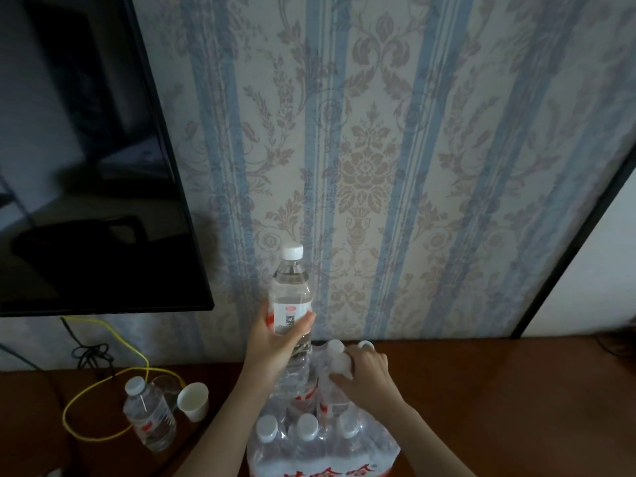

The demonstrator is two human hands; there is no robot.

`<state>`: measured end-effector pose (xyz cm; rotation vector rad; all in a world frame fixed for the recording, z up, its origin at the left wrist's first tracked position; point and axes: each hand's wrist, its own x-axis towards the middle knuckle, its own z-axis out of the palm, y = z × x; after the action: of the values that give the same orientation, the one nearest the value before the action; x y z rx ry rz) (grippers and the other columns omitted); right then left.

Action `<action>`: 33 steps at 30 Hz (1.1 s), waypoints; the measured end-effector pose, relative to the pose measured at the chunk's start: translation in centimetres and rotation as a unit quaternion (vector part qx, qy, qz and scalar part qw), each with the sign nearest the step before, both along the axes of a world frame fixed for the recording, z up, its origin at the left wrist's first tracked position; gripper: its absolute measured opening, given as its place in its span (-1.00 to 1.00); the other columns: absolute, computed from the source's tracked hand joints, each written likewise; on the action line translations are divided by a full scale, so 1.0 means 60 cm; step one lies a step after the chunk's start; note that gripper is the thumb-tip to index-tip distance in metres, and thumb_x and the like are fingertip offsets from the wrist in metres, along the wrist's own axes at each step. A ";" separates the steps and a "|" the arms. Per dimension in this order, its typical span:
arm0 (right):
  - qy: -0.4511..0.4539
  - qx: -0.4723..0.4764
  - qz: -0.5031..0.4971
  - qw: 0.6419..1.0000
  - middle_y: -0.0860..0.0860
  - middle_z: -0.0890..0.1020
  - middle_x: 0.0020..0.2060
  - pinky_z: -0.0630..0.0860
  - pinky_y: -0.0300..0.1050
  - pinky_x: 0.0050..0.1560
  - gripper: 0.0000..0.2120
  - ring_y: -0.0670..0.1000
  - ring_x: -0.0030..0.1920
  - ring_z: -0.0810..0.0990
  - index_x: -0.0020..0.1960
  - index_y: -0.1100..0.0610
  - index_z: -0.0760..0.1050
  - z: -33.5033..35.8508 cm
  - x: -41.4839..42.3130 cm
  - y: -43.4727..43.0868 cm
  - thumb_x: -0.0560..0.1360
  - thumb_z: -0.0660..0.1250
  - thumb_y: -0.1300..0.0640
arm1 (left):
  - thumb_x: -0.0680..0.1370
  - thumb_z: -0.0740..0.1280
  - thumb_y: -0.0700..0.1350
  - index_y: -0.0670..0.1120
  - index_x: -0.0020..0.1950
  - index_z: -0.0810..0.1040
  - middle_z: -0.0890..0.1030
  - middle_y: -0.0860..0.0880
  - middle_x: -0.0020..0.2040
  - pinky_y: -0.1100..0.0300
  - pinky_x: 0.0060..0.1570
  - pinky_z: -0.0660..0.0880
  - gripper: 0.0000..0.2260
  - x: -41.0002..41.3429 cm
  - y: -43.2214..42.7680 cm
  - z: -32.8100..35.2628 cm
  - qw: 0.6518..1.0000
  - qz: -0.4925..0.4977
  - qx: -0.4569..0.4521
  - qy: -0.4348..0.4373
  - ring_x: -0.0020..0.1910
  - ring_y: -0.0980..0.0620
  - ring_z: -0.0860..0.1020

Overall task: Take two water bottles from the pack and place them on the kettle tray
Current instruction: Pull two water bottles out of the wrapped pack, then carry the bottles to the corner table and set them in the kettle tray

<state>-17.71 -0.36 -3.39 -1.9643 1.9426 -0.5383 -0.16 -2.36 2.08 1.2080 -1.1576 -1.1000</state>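
Note:
A clear water bottle (292,290) with a white cap and a red-and-white label is lifted upright above the pack; my left hand (275,342) grips it around the label. The shrink-wrapped pack (320,445) of white-capped bottles stands on the brown table at the bottom centre. My right hand (361,373) rests on the far end of the pack, fingers closed around the top of a capped bottle (339,359) still inside the torn wrap. No kettle tray is in view.
Another water bottle (149,414) stands at the left on the table, beside a white paper cup (193,401) and a clear glass. Yellow and black cables (103,390) trail over the table's left side. A wall-mounted TV (86,166) hangs upper left.

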 end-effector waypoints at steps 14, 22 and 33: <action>-0.496 -0.231 -0.006 0.837 -0.01 0.67 -0.03 0.60 -0.11 -0.09 -0.71 -0.02 -0.01 0.66 0.05 0.08 0.49 0.265 -0.039 -0.003 0.45 0.31 -0.10 | 0.24 0.52 0.12 -0.08 0.09 0.55 0.72 -0.08 -0.16 0.11 -0.21 0.63 -0.49 0.011 0.019 0.046 0.999 -0.020 0.013 0.032 -0.22 0.02 0.70; -0.682 -0.063 -0.146 0.714 0.25 0.64 -0.15 0.64 0.12 -0.23 -0.63 0.17 -0.30 0.67 0.06 0.21 0.47 0.278 -0.041 -0.031 0.50 0.31 -0.10 | 0.43 0.47 -0.12 0.00 -0.14 0.59 0.70 0.16 -0.35 0.44 -0.56 0.47 -0.91 0.014 0.010 0.058 0.998 -0.015 0.002 0.058 -0.41 0.21 0.65; -0.713 -0.036 -0.135 0.687 0.24 0.65 -0.20 0.54 0.29 0.09 -0.57 0.26 -0.13 0.64 -0.15 0.24 0.54 0.271 -0.023 0.001 0.40 0.36 -0.17 | 0.41 0.48 -0.02 0.03 -0.17 0.57 0.69 0.02 -0.32 0.33 -0.41 0.55 -0.89 -0.006 0.010 0.078 0.998 -0.053 -0.006 0.034 -0.39 0.20 0.65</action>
<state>-19.11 -0.29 12.87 -0.5976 1.0384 -1.5811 -0.50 -1.78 6.78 1.1013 -1.1869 -1.2025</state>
